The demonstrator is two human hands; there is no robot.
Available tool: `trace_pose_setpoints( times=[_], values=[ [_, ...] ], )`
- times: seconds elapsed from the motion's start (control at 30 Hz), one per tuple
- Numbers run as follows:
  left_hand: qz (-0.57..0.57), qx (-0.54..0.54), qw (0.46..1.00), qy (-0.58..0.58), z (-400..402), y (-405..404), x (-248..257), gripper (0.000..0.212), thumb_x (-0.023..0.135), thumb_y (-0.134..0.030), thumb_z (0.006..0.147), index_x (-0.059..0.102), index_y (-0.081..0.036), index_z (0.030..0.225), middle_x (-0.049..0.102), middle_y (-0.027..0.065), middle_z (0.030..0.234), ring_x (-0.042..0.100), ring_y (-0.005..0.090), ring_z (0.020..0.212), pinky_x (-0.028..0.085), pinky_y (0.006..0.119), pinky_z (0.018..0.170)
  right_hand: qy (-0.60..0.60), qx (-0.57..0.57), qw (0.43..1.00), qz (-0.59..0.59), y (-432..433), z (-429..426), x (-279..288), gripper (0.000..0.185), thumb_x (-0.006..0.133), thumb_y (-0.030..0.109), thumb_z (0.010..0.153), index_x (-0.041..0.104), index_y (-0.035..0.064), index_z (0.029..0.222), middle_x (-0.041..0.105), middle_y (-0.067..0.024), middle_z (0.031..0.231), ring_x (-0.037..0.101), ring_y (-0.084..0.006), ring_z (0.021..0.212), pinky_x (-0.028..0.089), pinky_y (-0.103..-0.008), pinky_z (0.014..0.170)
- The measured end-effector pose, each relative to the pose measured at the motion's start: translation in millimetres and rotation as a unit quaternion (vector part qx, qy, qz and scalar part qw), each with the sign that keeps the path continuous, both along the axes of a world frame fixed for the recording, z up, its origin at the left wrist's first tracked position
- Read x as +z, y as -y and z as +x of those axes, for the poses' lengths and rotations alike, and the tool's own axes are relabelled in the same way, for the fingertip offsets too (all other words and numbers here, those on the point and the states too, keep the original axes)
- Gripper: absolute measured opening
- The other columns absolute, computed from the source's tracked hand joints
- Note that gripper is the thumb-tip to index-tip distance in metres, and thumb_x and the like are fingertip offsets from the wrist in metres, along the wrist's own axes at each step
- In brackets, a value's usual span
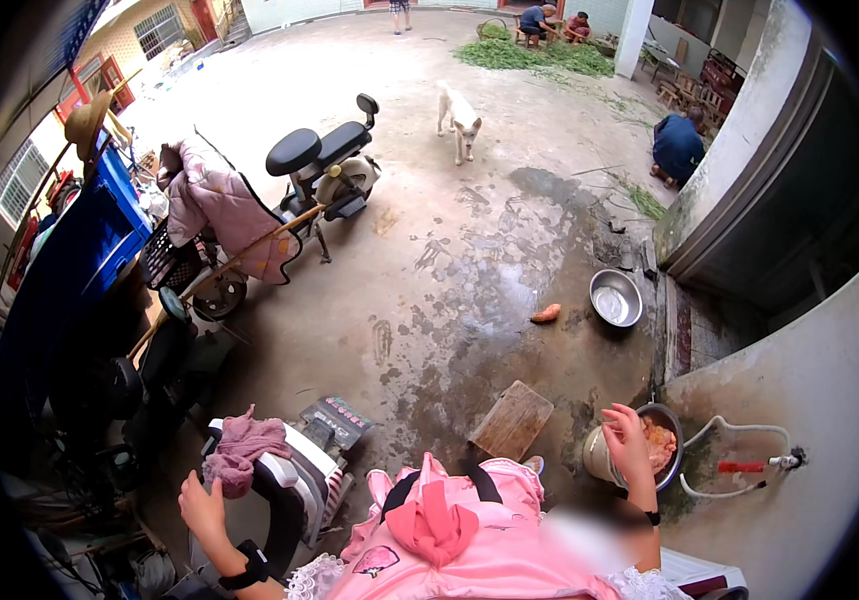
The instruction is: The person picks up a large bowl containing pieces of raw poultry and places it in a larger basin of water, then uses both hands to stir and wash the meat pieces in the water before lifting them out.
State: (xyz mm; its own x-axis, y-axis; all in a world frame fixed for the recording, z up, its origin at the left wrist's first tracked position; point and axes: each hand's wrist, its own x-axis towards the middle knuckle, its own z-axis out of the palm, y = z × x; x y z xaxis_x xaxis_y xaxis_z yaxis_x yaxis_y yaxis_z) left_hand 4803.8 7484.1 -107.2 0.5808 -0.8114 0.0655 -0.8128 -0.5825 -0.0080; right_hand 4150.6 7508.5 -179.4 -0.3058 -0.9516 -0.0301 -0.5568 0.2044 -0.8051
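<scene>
My left hand (204, 504) is at the lower left, fingers apart, close beside a crumpled mauve cloth (249, 450). That cloth lies on a white scooter (309, 487); whether my fingertips touch it cannot be told. On the right, my right hand (626, 444) is raised with bent, spread fingers and nothing visible in it. Just beyond it stands a pale bucket (597, 457) with a metal basin (675, 421) at its top. Orange-pink pieces (658, 446) lie in the basin, partly hidden by my hand.
A wooden stool (513, 420) stands ahead on wet concrete. Further off are an orange sweet-potato-like root (546, 313) and a steel bowl (616, 298). A wall tap (783, 460) with a white hose is at right. An electric scooter (324, 150), a white dog (462, 124) and several people are beyond.
</scene>
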Motion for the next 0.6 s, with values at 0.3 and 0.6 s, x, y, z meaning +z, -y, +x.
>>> trace_pose_setpoints(
  times=[0.3, 0.6],
  values=[
    [-0.124, -0.335, 0.750, -0.556, -238.2, 104.6, 45.9, 0.049, 0.055, -0.005, 0.090, 0.037, -0.003, 0.136, 0.058, 0.0115, 0.114, 0.056, 0.0169, 0.102, 0.042, 0.029, 0.092, 0.054, -0.246, 0.967, -0.042, -108.1, -18.5, -0.2, 0.010, 0.066, 0.007, 0.083, 0.065, -0.0019, 0.087, 0.060, -0.0077, 0.102, 0.059, -0.0123, 0.077, 0.049, -0.0236, 0.068],
    [0.000, -0.520, 0.649, -0.556, -443.4, 117.1, 38.5, 0.047, 0.055, -0.002, 0.090, 0.040, -0.002, 0.134, 0.060, 0.0098, 0.110, 0.058, 0.0167, 0.104, 0.043, 0.028, 0.090, 0.152, -0.377, 0.913, -0.044, -237.8, -36.5, -7.6, 0.017, 0.056, 0.005, 0.089, 0.062, -0.0008, 0.104, 0.060, -0.0109, 0.104, 0.064, -0.0163, 0.081, 0.051, -0.0255, 0.072]
  ],
)
